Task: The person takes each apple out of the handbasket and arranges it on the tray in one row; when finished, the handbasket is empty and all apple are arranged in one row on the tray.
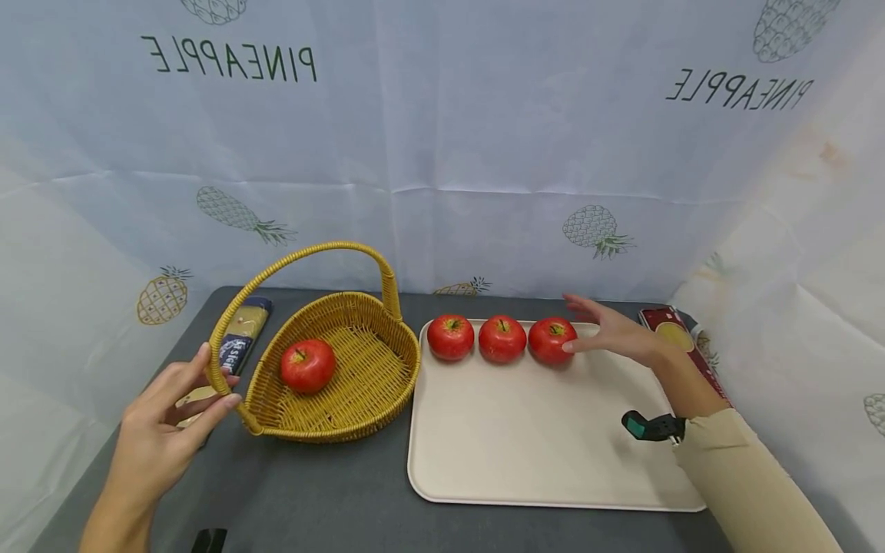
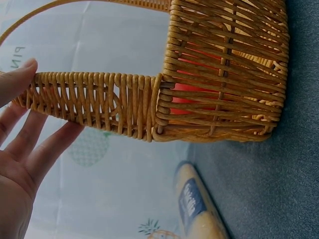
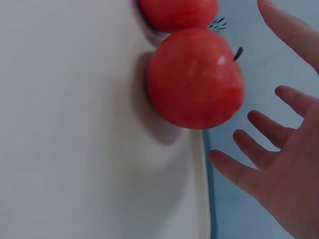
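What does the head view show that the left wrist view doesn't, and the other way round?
Only the head view shows the tray, its row of three apples, the right grip near the rightmost, and a red packet.
Only the left wrist view shows a fourth apple through gaps in the wicker basket.
Both show that basket, its handle in the left grip, the blue-labelled packet and the pineapple-print cloth.

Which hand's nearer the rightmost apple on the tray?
Right. The right hand is open just beside the rightmost apple; the left hand is well off to its left, gripping the wicker basket handle.
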`<state>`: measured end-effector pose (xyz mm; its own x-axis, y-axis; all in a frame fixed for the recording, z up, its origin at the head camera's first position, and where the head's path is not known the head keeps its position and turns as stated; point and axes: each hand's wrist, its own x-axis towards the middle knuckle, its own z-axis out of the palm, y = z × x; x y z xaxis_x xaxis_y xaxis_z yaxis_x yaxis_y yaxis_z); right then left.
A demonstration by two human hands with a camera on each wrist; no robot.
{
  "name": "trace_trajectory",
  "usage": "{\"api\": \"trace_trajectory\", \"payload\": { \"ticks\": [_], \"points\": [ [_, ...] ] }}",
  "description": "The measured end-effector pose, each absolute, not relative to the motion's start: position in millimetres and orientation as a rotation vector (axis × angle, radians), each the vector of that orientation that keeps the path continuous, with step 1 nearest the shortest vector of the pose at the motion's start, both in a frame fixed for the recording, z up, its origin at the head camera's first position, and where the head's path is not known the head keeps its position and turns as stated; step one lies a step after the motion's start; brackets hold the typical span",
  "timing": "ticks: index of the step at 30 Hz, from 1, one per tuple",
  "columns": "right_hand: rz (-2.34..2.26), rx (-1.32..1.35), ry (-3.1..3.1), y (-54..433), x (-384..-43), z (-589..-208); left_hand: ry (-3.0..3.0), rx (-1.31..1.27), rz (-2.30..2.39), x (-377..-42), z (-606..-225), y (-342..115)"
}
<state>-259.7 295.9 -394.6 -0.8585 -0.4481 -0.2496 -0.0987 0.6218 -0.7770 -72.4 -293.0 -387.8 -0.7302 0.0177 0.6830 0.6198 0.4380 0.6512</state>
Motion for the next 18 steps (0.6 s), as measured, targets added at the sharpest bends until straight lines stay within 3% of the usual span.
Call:
{"api": "trace_trajectory", "payload": {
  "ticks": [18],
  "points": [
    [-1.138, -0.673, 2.377, 267.8, -242.2, -347.0, -2.07, -0.55, -1.327, -72.4, -387.4, -292.4]
  ]
}}
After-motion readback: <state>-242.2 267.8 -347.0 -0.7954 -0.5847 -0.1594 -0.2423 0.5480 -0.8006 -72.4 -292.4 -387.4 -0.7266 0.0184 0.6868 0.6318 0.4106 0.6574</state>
